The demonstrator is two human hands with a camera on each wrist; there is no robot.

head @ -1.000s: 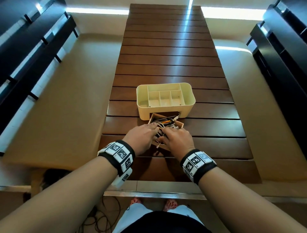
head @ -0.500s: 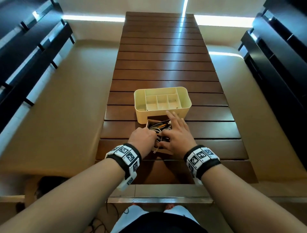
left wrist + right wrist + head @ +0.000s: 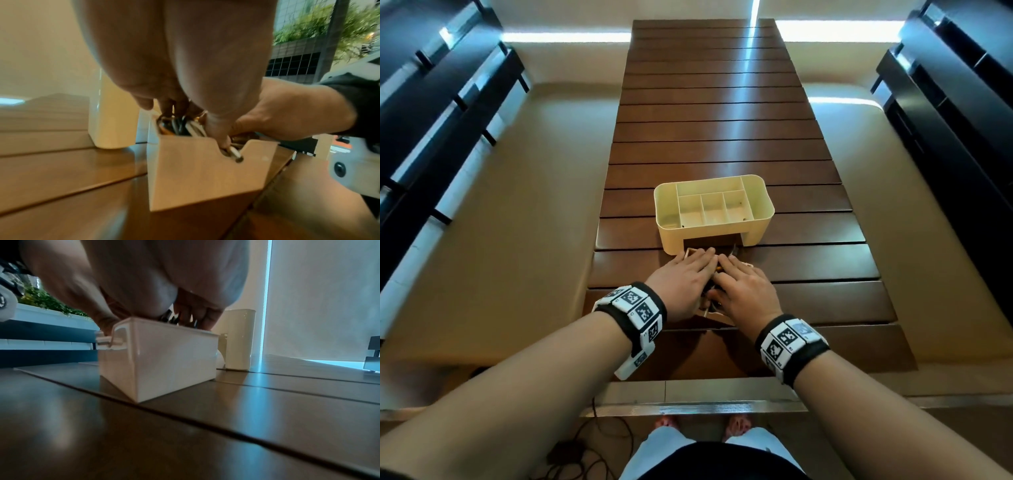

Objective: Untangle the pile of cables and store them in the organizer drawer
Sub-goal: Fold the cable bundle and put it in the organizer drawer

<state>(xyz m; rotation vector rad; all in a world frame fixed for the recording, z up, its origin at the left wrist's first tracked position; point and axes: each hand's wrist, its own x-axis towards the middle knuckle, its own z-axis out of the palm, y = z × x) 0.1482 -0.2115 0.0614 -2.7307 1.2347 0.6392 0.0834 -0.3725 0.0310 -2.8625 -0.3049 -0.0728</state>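
Note:
A cream organizer (image 3: 714, 209) stands on the brown slatted table (image 3: 722, 120). Its drawer (image 3: 205, 170) is pulled out toward me and is full of cables (image 3: 180, 126). My left hand (image 3: 688, 274) and right hand (image 3: 743, 284) lie flat side by side on top of the drawer and press on the cables, hiding most of them. In the left wrist view a white plug (image 3: 235, 153) pokes out through the notch in the drawer's front, under my left thumb. The right wrist view shows the drawer (image 3: 164, 361) with my fingertips (image 3: 197, 316) on the cables.
The organizer's top compartments (image 3: 712, 205) hold nothing that I can see. Dark shelving (image 3: 962, 120) runs along the right and dark slats (image 3: 431, 120) along the left. A black cord (image 3: 585, 445) lies on the floor by my feet.
Both hands went from curled at the drawer's near end to flat over the cables: first the right hand reached forward, then the left.

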